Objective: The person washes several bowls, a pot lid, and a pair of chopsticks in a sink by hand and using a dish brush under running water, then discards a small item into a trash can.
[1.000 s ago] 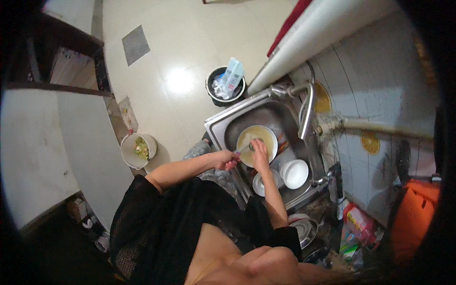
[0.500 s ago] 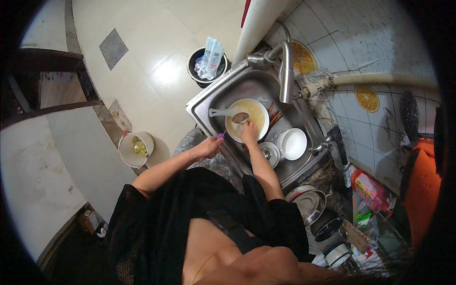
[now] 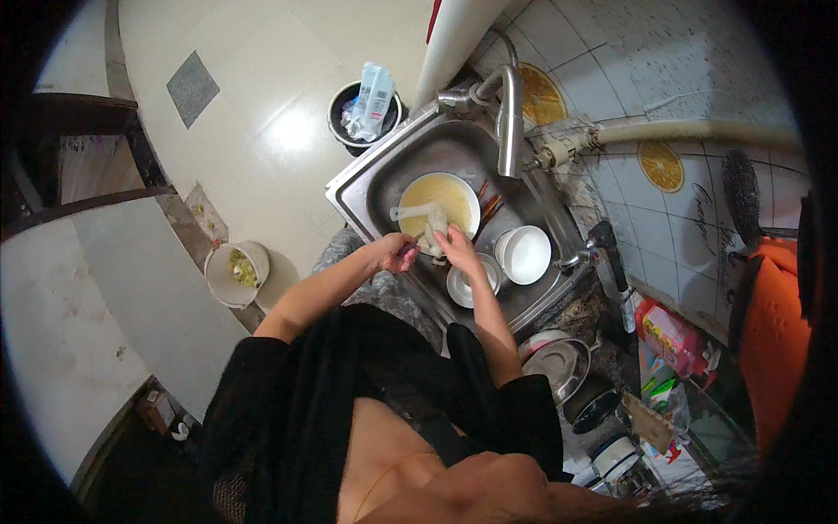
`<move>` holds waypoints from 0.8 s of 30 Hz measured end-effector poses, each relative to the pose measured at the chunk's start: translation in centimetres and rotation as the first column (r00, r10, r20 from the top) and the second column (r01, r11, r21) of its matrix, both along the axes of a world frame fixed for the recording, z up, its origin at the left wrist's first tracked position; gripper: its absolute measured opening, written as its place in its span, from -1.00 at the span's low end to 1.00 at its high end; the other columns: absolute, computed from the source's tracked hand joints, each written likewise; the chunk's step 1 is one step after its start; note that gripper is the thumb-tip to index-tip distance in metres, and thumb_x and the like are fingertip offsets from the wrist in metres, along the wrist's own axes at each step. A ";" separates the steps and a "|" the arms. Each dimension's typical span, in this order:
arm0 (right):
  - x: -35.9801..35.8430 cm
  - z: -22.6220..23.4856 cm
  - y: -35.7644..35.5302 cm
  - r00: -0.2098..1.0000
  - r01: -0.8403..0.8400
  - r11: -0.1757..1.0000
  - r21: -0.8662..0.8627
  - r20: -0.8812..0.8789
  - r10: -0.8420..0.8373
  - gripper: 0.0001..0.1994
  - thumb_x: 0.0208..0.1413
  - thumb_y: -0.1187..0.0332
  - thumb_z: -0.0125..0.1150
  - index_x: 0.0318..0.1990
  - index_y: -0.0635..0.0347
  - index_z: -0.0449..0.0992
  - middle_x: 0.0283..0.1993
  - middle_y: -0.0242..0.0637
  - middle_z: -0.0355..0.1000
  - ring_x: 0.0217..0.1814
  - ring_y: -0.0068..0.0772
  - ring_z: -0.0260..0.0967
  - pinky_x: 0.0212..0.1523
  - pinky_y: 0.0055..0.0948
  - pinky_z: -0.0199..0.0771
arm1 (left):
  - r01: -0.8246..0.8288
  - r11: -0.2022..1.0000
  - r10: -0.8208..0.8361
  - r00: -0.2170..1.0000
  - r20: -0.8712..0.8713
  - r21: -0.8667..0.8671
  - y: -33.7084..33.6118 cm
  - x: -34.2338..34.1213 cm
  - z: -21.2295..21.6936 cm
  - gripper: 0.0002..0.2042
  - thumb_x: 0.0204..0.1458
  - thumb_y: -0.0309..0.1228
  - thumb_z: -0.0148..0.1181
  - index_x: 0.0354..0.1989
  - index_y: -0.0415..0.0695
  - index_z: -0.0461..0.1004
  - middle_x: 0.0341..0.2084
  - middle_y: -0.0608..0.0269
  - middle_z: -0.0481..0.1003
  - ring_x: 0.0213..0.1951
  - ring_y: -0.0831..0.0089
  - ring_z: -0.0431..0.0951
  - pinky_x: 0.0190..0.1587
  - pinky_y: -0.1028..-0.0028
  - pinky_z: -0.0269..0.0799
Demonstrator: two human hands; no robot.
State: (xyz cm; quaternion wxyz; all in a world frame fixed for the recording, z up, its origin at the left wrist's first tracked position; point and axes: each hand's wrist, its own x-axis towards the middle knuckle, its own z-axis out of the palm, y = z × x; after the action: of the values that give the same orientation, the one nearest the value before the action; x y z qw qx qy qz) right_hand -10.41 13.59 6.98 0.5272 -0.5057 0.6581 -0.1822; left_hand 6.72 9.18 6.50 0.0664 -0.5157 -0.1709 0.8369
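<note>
My left hand (image 3: 394, 251) is closed on the handle of a metal spoon, which has a purple end and is mostly hidden now. Against it, my right hand (image 3: 456, 246) grips a wet whitish cloth (image 3: 436, 223), with the fingers pressed together. Both hands are over the near rim of a white bowl (image 3: 472, 203) of cloudy yellowish water in the steel sink (image 3: 393, 170). A pale plastic handle (image 3: 407, 212) sticks out over the bowl's left side. Stacked white bowls (image 3: 527, 255) and a smaller dish (image 3: 463, 286) lie to the right and near my right wrist.
Chopsticks (image 3: 489, 212) lie beside the bowl, below the faucet (image 3: 509, 131). A bin (image 3: 339, 112) with plastic packaging stands left of the sink, and a bucket (image 3: 229, 295) of scraps is further left. Pots (image 3: 559, 368) and a red bottle (image 3: 670, 336) are at the right.
My right hand has come up out of the bowl with the cloth and closed it around the spoon, whose bowl showed before. The whole view has shifted slightly.
</note>
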 end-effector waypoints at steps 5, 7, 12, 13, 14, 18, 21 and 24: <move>-0.8 -2.0 1.3 0.921 0.280 0.959 0.033 -0.291 -0.259 -0.69 -0.18 0.26 0.03 -0.30 0.31 0.33 -0.37 0.01 0.36 -0.30 -0.03 0.32 -0.30 -0.29 0.27 | -0.006 0.995 -0.018 0.969 -0.245 -0.097 -0.4 1.3 3.4 -0.79 0.03 -0.28 -0.28 -0.60 -0.07 0.10 -0.85 0.47 0.06 -0.85 0.72 0.01 -0.86 0.69 -0.09; -2.1 -1.0 1.8 0.911 0.394 0.915 -0.082 -0.094 -0.401 -0.71 -0.16 0.28 0.00 -0.29 0.29 0.34 -0.37 0.00 0.36 -0.30 -0.11 0.33 -0.31 -0.30 0.27 | 0.005 0.994 -0.027 0.980 -0.196 -0.111 -0.7 3.2 5.7 -0.76 0.04 -0.25 -0.24 -0.60 -0.07 0.11 -0.83 0.48 0.07 -0.85 0.74 -0.01 -0.87 0.73 -0.10; -2.3 2.4 0.7 0.953 0.275 0.960 -0.060 -0.117 -0.280 -0.75 -0.10 0.28 -0.01 -0.34 0.30 0.33 -0.45 -0.09 0.35 -0.34 -0.16 0.31 -0.25 -0.37 0.26 | -0.017 0.989 -0.013 0.978 -0.208 -0.144 -0.2 5.0 8.9 -0.75 0.05 -0.19 -0.22 -0.57 -0.06 0.14 -0.82 0.49 0.08 -0.87 0.77 -0.04 -0.89 0.79 -0.17; -2.1 1.7 0.7 0.977 0.084 0.970 -0.226 -0.173 -0.125 -0.80 -0.12 0.31 0.01 -0.39 0.28 0.36 -0.36 -0.09 0.31 -0.21 -0.13 0.24 -0.14 -0.35 0.20 | 0.009 0.988 -0.047 0.968 -0.245 -0.154 0.0 4.8 9.4 -0.75 0.05 -0.18 -0.22 -0.56 -0.05 0.13 -0.82 0.49 0.07 -0.87 0.77 -0.04 -0.90 0.79 -0.18; -1.4 1.6 0.7 0.966 -0.024 0.937 -0.348 -0.248 -0.067 -0.79 -0.13 0.32 0.03 -0.35 0.25 0.35 -0.30 -0.09 0.29 -0.15 -0.10 0.19 -0.11 -0.32 0.17 | 0.033 0.986 -0.079 0.957 -0.281 -0.163 0.3 4.5 9.8 -0.75 0.05 -0.17 -0.22 -0.56 -0.04 0.13 -0.82 0.49 0.07 -0.87 0.77 -0.05 -0.90 0.79 -0.20; 1.1 1.5 0.2 0.895 -0.250 0.809 -0.532 -0.445 -0.016 -0.66 -0.19 0.38 0.10 -0.17 0.14 0.27 -0.07 -0.10 0.17 0.03 -0.01 0.02 -0.01 -0.22 0.08 | 0.270 0.889 -0.375 0.893 -0.248 -0.371 0.3 4.0 12.7 -0.73 0.05 -0.12 -0.27 -0.58 0.00 0.11 -0.83 0.51 0.03 -0.87 0.78 -0.07 -0.93 0.76 -0.28; 0.4 0.4 -0.4 0.955 -0.179 0.848 -0.498 -0.296 0.028 -0.54 -0.21 0.41 0.11 -0.06 0.09 0.17 0.01 -0.09 0.11 0.06 0.00 0.00 0.03 -0.23 0.06 | 0.379 0.758 -0.516 0.846 -0.133 -0.530 0.6 4.2 12.8 -0.67 0.03 -0.08 -0.30 -0.67 0.01 0.04 -0.86 0.52 -0.02 -0.88 0.78 -0.10 -0.93 0.73 -0.33; -0.4 0.4 -1.3 0.986 -0.152 0.881 -0.448 -0.137 0.100 -0.57 -0.18 0.47 0.05 -0.06 0.08 0.16 -0.08 -0.04 0.14 -0.06 0.02 0.13 -0.08 -0.25 0.18 | 0.420 0.721 -0.573 0.809 -0.132 -0.552 0.9 4.3 11.8 -0.67 0.04 -0.09 -0.30 -0.67 0.01 0.03 -0.86 0.52 -0.02 -0.88 0.78 -0.11 -0.93 0.72 -0.33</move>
State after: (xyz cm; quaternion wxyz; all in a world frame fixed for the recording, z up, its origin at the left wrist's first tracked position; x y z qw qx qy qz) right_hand -10.79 12.30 7.36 0.3672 -0.6663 0.5906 -0.2690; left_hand 11.06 10.13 18.29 0.1802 -0.4114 0.2084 0.8688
